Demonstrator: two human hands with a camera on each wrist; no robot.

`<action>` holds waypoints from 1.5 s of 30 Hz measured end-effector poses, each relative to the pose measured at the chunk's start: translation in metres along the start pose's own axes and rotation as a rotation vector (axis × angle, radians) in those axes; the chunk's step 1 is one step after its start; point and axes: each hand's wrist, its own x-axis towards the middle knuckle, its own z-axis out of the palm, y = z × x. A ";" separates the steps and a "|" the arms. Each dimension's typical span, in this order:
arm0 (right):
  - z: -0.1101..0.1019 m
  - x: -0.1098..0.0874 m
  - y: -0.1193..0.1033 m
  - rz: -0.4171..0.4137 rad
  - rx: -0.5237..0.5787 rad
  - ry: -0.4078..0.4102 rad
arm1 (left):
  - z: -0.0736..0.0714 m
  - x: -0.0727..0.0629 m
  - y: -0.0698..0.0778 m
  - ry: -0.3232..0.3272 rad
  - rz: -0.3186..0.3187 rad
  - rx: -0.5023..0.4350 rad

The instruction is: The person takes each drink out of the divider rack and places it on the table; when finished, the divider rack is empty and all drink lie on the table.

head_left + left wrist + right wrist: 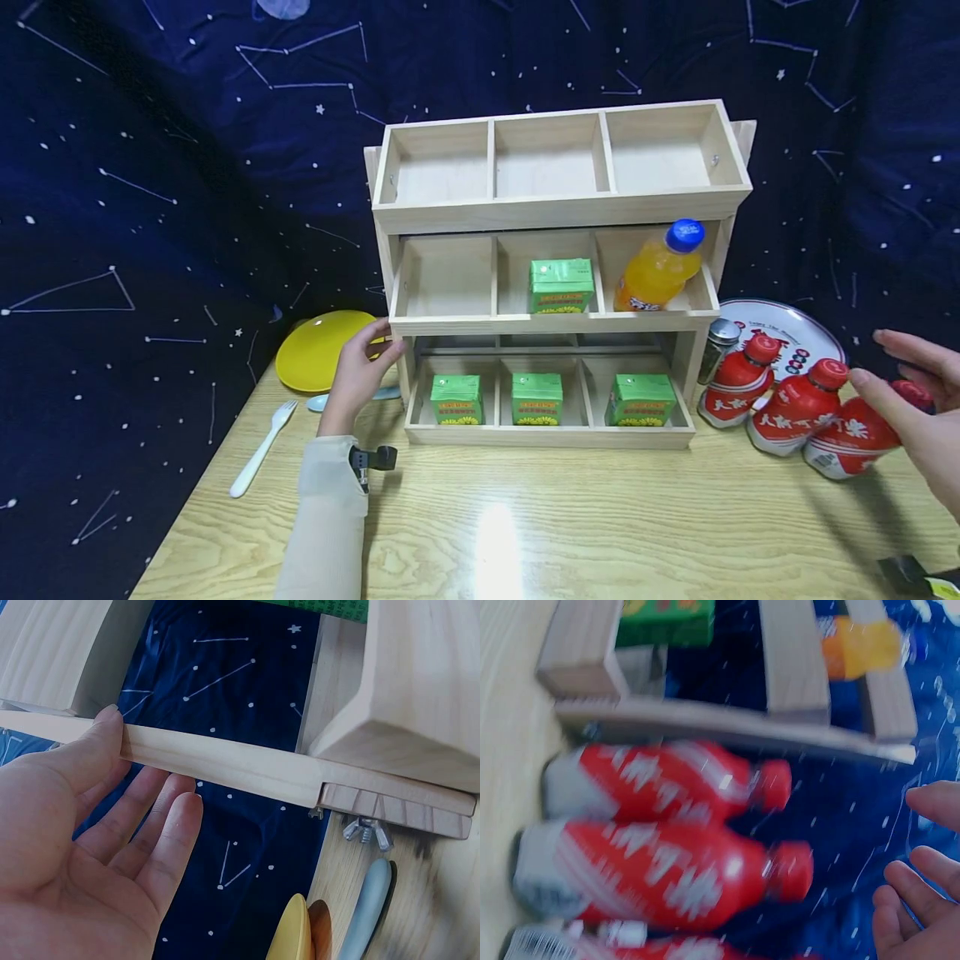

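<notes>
A three-tier wooden shelf (558, 215) with compartments stands at the centre of the head view. My left hand (358, 371) holds the side post (225, 761) of this shelf, with the thumb on one face and the fingers behind it. At the right, my right hand (926, 400) is spread beside the rightmost red bottle (855, 437), partly covering it in the head view. Two more red bottles, a middle one (797, 408) and a left one (738, 383), stand next to it. In the right wrist view, a gap separates the fingers (919, 900) from the bottles.
Green juice boxes (536, 400) sit in the lower and middle tiers. An orange soda bottle (656, 271) leans in the middle tier's right compartment. A shaker (718, 346) and white plate (787, 325) are right; a yellow plate (307, 354), fork (262, 450) and blue-handled utensil (318, 403) are left.
</notes>
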 end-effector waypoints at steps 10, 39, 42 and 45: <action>0.030 0.006 -0.060 -0.114 0.074 -0.165 | 0.003 -0.001 0.000 0.003 -0.015 0.015; 0.119 0.065 -0.136 -0.240 0.382 -0.164 | 0.001 0.000 0.001 -0.004 -0.011 0.000; 0.119 0.064 -0.139 -0.252 0.404 -0.154 | 0.001 0.000 0.000 -0.005 -0.006 -0.006; 0.117 0.063 -0.143 -0.256 0.473 -0.156 | 0.001 -0.001 0.000 -0.007 -0.006 0.000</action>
